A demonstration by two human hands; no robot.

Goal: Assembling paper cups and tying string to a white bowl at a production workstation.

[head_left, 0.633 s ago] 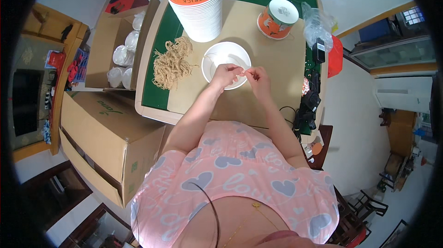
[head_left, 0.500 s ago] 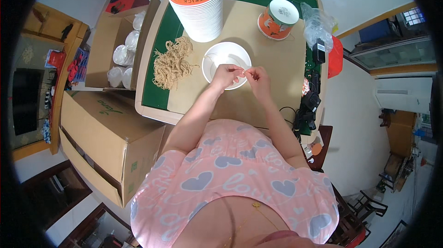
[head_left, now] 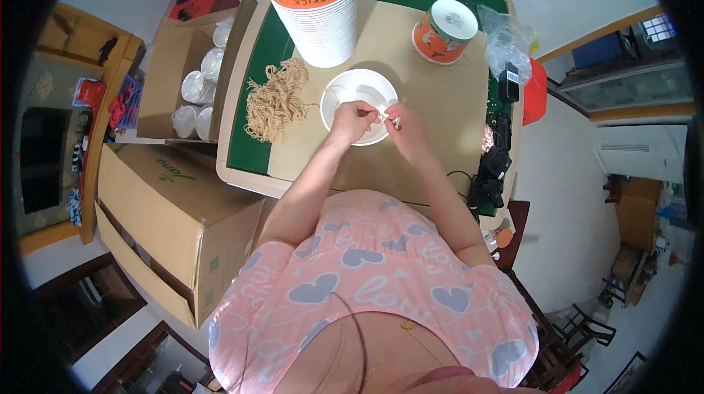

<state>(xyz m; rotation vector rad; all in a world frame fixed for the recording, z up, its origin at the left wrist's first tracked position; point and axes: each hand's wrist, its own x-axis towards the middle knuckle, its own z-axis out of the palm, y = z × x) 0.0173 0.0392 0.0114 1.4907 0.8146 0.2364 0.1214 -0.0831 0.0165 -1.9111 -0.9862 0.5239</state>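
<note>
A white paper bucket (head_left: 339, 93) stands with its open top toward me, a thin strand showing at its left inner wall. Over its near right rim my left hand (head_left: 353, 123) is closed in a pinch on a small pale piece of cord (head_left: 383, 117). My right hand (head_left: 408, 132) meets it from the other side, slightly blurred, thumb and fingers closed on the same cord. The fingers cover much of the cord and part of the rim. Left of the bucket lies a tangled heap of tan cords (head_left: 279, 101).
A tall stack of nested buckets (head_left: 319, 31) rises behind, with an orange-and-green bucket (head_left: 442, 32) upside down at the back right. Clear plastic bags (head_left: 506, 35) and black power adapters (head_left: 493, 167) line the right edge. Cardboard boxes (head_left: 180, 203) stand left of the table.
My right hand has turned and shifted slightly, its fingers now curled more over the cord. My left hand stays in nearly the same place. The bucket has barely moved.
</note>
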